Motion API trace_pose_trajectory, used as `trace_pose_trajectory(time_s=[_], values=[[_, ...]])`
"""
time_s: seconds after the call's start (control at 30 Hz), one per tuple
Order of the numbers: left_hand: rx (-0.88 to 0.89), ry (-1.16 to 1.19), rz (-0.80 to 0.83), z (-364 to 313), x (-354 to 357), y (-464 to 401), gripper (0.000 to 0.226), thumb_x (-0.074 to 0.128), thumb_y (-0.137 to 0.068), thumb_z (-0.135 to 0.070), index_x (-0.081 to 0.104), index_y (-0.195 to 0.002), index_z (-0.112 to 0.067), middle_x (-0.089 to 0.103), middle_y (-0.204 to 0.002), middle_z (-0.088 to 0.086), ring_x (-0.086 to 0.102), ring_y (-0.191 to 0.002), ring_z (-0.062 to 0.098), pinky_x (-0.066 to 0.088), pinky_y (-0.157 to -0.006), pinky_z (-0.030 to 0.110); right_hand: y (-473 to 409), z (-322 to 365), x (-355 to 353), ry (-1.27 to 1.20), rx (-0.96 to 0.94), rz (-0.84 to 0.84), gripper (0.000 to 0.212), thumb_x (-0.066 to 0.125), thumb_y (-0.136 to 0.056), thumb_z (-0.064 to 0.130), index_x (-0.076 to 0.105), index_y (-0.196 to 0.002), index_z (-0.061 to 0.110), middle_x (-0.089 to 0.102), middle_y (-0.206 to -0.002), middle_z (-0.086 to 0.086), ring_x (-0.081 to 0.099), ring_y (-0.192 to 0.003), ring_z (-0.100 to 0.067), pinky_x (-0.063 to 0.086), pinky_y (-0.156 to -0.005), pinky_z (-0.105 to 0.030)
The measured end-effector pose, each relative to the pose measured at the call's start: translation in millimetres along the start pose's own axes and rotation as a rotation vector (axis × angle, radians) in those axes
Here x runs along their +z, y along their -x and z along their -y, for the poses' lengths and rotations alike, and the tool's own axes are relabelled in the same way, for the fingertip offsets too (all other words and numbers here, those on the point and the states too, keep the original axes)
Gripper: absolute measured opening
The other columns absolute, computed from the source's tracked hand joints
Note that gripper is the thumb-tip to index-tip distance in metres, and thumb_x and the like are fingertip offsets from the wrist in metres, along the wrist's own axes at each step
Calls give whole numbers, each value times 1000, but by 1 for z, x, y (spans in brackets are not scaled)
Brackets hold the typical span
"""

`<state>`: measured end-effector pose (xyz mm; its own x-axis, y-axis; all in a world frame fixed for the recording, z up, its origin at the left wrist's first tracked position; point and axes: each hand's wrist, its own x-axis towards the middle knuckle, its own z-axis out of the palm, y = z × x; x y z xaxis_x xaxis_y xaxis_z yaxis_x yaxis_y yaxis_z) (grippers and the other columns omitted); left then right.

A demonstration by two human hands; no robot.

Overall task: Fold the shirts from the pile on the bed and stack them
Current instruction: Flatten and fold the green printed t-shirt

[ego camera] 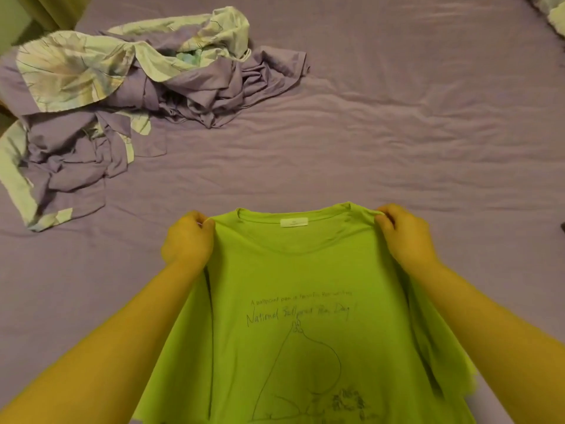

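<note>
Left hand (188,238): fingers curled, pinching one shoulder of the green shirt (305,325). Right hand (403,234): pinching the other shoulder. Shirt: held spread above the near side of the bed (397,117), print facing the wearer, probably to square it before laying flat. Pile (122,96): crumpled, far left, well apart.

Both hands (188,240) (403,237) raised, fingers pinched

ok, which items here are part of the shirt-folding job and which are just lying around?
In the job:
- green shirt, held up at its shoulders
- left hand and right hand, each gripping a shoulder
- crumpled pile, far left on the bed

Just there:
- purple bed sheet
- patterned fabric, top right corner
</note>
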<state>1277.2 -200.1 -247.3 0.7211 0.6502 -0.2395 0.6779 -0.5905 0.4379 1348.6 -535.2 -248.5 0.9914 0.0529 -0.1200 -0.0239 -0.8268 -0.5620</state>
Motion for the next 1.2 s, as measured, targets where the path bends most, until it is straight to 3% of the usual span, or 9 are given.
trace_pose_trajectory(time_s=[0.23, 0.33, 0.5, 0.6, 0.7, 0.77, 0.87, 1.03, 1.2], values=[[136, -45, -84, -2, 48, 27, 44, 58, -87, -9, 52, -129, 0, 40, -139, 31, 34, -132, 42, 25, -109, 45, 6, -35, 21, 241, -233, 288, 56, 59, -89, 12, 38, -142, 10, 29, -151, -16, 25, -141, -32, 17, -116, -36], [444, -194, -46, -24, 83, 77, 53, 59, -88, -17, 45, -139, -11, 24, -152, 24, 20, -141, 42, 17, -114, 51, 39, -63, 19, 206, -116, 172, 64, 66, -85, 14, 37, -142, 7, 30, -150, -21, 28, -139, -37, 21, -114, -43], [1020, -383, 194, -85, 155, 152, 51, 68, -80, -39, 56, -130, -30, 50, -141, 3, 49, -129, 27, 43, -100, 52, 101, -101, 10, 96, 175, 72, 63, 68, -84, 13, 40, -138, 0, 45, -140, -21, 44, -127, -38, 33, -106, -46], [991, -506, 251, -120, 177, 158, 52, 61, -83, -46, 52, -133, -35, 49, -142, -1, 46, -131, 24, 40, -102, 51, 126, -112, 6, 116, 266, 78, 59, 67, -85, 19, 44, -137, 5, 54, -132, -17, 50, -119, -36, 39, -98, -44], [922, -516, 347, -140, 196, 144, 54, 31, -99, -44, 17, -150, -31, 9, -160, 3, 8, -147, 29, 5, -115, 55, 134, -119, 0, 32, 367, 108, 61, 59, -88, 37, 38, -142, 17, 51, -138, -7, 50, -123, -28, 40, -97, -40], [896, -513, 333, -153, 199, 133, 54, 25, -101, -43, 9, -150, -32, -1, -160, 1, 0, -147, 27, 3, -116, 52, 132, -124, -9, -18, 447, 123, 55, 52, -88, 51, 42, -138, 30, 54, -135, 2, 53, -121, -22, 42, -92, -35], [969, -501, 300, -174, 197, 117, 50, 35, -99, -33, 21, -147, -36, 6, -160, 1, 8, -145, 29, 15, -116, 47, 125, -137, -26, -22, 390, 107, 24, 45, -91, 50, 57, -108, 38, 66, -116, 6, 61, -108, -21, 45, -80, -33], [985, -366, 401, -198, 196, 101, 31, 48, -96, -28, 59, -125, -27, 44, -142, 6, 30, -136, 25, 16, -113, 27, 132, -162, -32, -14, 173, 173, 26, 71, -82, 30, 66, -107, 22, 68, -106, 2, 64, -96, -24, 49, -80, -37], [825, -152, 387, -209, 194, 101, 13, 63, -87, -19, 69, -97, -15, 63, -105, 12, 51, -109, 31, 34, -93, 34, 105, -178, -34, -74, 180, 34, 9, 63, -88, 11, 70, -94, 11, 67, -96, -12, 62, -90, -31, 45, -76, -39]])
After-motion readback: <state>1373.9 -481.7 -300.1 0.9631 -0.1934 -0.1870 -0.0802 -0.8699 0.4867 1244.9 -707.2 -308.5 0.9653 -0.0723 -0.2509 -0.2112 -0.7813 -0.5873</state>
